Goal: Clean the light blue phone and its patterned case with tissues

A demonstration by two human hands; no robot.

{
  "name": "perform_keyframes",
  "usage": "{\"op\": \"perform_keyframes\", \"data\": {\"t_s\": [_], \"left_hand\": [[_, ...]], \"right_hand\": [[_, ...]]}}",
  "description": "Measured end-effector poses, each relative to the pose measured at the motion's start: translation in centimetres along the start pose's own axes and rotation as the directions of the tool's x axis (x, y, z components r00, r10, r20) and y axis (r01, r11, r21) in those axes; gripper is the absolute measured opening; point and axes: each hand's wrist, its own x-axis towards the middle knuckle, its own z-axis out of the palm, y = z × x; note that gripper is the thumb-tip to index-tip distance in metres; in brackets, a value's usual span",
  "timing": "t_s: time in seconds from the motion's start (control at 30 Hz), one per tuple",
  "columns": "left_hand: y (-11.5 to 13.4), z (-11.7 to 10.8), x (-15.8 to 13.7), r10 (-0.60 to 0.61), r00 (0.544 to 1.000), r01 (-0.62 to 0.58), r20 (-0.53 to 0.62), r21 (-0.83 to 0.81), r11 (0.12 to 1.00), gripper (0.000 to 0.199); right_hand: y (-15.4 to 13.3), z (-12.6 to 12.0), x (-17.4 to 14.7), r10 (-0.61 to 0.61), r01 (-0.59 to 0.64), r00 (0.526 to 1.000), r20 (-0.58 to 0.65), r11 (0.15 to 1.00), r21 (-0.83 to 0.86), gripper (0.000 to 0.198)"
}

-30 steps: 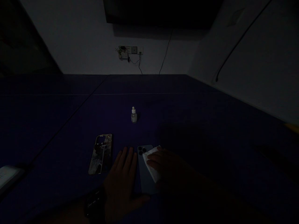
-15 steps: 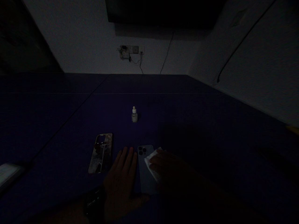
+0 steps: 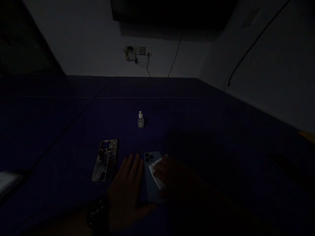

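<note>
A smartphone (image 3: 153, 190) lies back up on the dark blue tabletop (image 3: 197, 111), its camera lenses at the far end. My right hand (image 3: 169, 177) presses a white tissue (image 3: 157, 178) onto the phone's back, fingers curled over it; much of this hand is lost in shadow. Flat along the phone's left side rests my left hand (image 3: 126, 190), open, its thumb by the phone's near end. Left of that hand lies a patterned phone case (image 3: 105, 160). A small dropper bottle (image 3: 140, 122) with a white cap stands upright beyond the phone.
A white object, perhaps a tissue pack (image 3: 8, 182), sits at the left edge. Wall sockets (image 3: 136, 51) with a cable are on the far wall, below a dark screen (image 3: 167, 13). A black cable (image 3: 256, 44) runs down the right wall. The room is very dim.
My right hand and the tissue have shifted slightly left across the phone's back. My left hand stays flat beside it. The view has tipped a little.
</note>
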Motion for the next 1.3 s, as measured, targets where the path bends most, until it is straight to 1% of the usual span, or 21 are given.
{"op": "perform_keyframes", "data": {"t_s": [0.07, 0.17, 0.27, 0.4, 0.57, 0.73, 0.8, 0.87, 0.93, 1.03, 1.1, 1.2, 1.3], "left_hand": [[0.0, 0.0, 0.0, -0.011, 1.0, 0.011, 0.014, -0.007, 1.0, 0.121], [0.1, 0.1, 0.0, -0.019, 1.0, 0.019, 0.008, -0.011, 1.0, 0.12], [0.1, 0.1, 0.1, -0.013, 1.0, 0.013, -0.003, -0.011, 1.0, 0.121], [0.0, 0.0, 0.2, 0.013, 1.0, -0.013, -0.012, -0.002, 1.0, 0.119], [0.1, 0.0, 0.1, 0.014, 0.999, -0.013, -0.036, 0.021, 1.0, 0.121], [0.0, 0.2, 0.0, 0.025, 0.999, -0.024, -0.045, 0.023, 0.999, 0.119], [-0.1, 0.2, 0.0, 0.038, 0.998, -0.036, -0.06, 0.026, 0.999, 0.12], [-0.1, 0.2, 0.1, 0.048, 0.997, -0.046, -0.066, 0.024, 0.999, 0.12], [-0.1, 0.1, 0.1, 0.045, 0.997, -0.044, -0.062, 0.021, 0.999, 0.12], [0.0, 0.0, 0.2, 0.034, 0.999, -0.034, -0.041, 0.016, 0.999, 0.119], [0.1, -0.2, 0.3, 0.021, 1.0, -0.021, -0.022, 0.011, 1.0, 0.118], [0.2, -0.3, 0.3, 0.013, 1.0, -0.013, 0.002, 0.001, 1.0, 0.119], [0.1, -0.3, 0.3, 0.017, 1.0, -0.017, -0.014, 0.001, 1.0, 0.119]], "right_hand": [[0.2, 0.1, -0.2, 0.011, -0.011, 1.0, -0.023, 1.0, -0.018, 0.048], [0.4, 0.1, -0.5, -0.01, 0.009, 0.999, -0.031, 0.999, -0.04, 0.047], [0.3, 0.3, -0.3, -0.038, 0.038, 0.999, -0.01, 0.999, -0.026, 0.048], [0.3, 0.1, 0.3, -0.022, 0.022, 1.0, -0.006, 1.0, 0.017, 0.051], [0.5, -0.7, -0.1, -0.013, 0.012, 0.999, -0.033, 1.0, -0.004, 0.041], [0.0, -0.2, -0.1, -0.049, 0.05, 0.998, -0.038, 0.999, 0.02, 0.052], [0.1, -0.2, 0.0, -0.042, 0.043, 0.997, -0.057, 0.999, 0.022, 0.05], [0.2, -0.3, -0.1, -0.023, 0.023, 0.999, -0.048, 1.0, 0.01, 0.044], [0.3, -0.4, -0.3, -0.027, 0.027, 0.999, -0.035, 1.0, -0.001, 0.042], [0.2, -0.4, -0.2, -0.08, 0.081, 0.995, -0.052, 0.997, 0.012, 0.047], [0.2, -0.4, -0.1, -0.073, 0.074, 0.996, -0.05, 0.997, 0.017, 0.047], [0.3, -0.6, 0.0, -0.032, 0.032, 0.999, -0.044, 0.999, 0.007, 0.043], [0.2, -0.6, -0.4, -0.073, 0.073, 0.996, -0.057, 0.997, 0.005, 0.043]]}}
